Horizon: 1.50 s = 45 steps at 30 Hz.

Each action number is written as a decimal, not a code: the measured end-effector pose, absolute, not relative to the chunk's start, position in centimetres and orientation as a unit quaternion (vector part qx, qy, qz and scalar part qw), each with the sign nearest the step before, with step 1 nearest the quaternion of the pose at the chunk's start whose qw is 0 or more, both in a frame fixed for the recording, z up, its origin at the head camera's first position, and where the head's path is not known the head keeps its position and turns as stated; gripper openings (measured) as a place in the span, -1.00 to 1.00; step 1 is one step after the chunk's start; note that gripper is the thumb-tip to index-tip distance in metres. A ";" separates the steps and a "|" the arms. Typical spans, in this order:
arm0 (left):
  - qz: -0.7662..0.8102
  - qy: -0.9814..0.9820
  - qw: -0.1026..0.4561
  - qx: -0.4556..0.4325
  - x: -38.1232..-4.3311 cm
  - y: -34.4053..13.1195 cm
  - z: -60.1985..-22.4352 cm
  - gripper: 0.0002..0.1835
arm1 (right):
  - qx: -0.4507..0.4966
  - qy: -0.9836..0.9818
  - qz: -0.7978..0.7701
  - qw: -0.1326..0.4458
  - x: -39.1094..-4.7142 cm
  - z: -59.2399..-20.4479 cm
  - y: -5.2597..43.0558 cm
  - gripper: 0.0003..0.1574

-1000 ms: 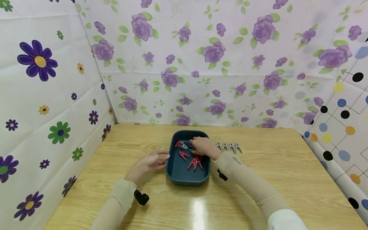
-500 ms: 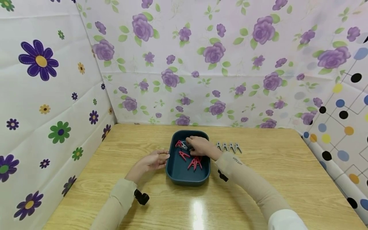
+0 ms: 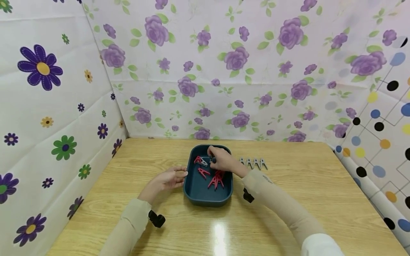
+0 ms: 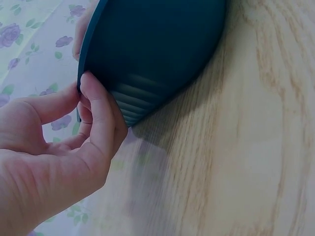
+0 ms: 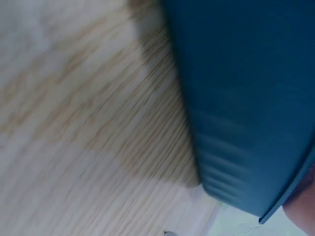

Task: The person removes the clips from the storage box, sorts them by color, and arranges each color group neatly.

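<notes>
A dark teal plastic bin sits on the table with several red and grey clothespins inside. My left hand is at its left side; in the left wrist view, the thumb and fingers pinch its rim. Over the bin's right part, my right hand pinches a grey clothespin between thumb and fingertips. A light grey clothespin lies beside a red clothespin at the bin's left. Another red clothespin lies mid-bin, with a red cluster nearer the front right.
To the right of the bin, several grey clothespins lie in a row on the wooden table. Flower-patterned cloth hangs behind the table, and a dotted cloth borders the right side.
My right hand has lifted slightly inside the bin, and the grey clothespin now shows between its fingertips. The left hand stays at the rim. The head view has shifted a little.
</notes>
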<state>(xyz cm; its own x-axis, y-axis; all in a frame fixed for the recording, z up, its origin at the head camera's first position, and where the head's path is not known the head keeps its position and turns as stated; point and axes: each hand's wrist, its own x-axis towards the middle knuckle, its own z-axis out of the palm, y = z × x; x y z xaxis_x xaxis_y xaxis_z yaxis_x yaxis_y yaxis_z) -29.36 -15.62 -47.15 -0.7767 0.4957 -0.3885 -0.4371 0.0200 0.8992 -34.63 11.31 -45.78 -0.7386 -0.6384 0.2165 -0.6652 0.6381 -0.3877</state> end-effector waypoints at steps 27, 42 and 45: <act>0.696 0.640 0.325 0.008 -29.4 -15.5 -47.1 -0.86 | 0.235 -0.880 0.411 0.039 -31.8 -45.6 13.2 -0.51; 0.694 0.641 0.326 0.011 -29.4 -15.5 -47.2 -0.84 | 0.218 -0.878 0.410 0.114 -31.1 -46.1 15.4 -0.65; 0.696 0.640 0.325 0.010 -29.4 -15.4 -47.1 -0.85 | 0.225 -0.880 0.392 0.148 -31.2 -46.1 15.7 -0.66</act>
<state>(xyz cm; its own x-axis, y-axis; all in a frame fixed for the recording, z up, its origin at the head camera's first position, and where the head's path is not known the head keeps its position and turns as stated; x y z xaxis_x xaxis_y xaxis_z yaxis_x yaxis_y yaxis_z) -29.39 -15.45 -47.13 -0.7884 0.4659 -0.4017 -0.4395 0.0303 0.8977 -31.16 15.74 -46.08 -0.8548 -0.2802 0.4368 -0.5122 0.5908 -0.6234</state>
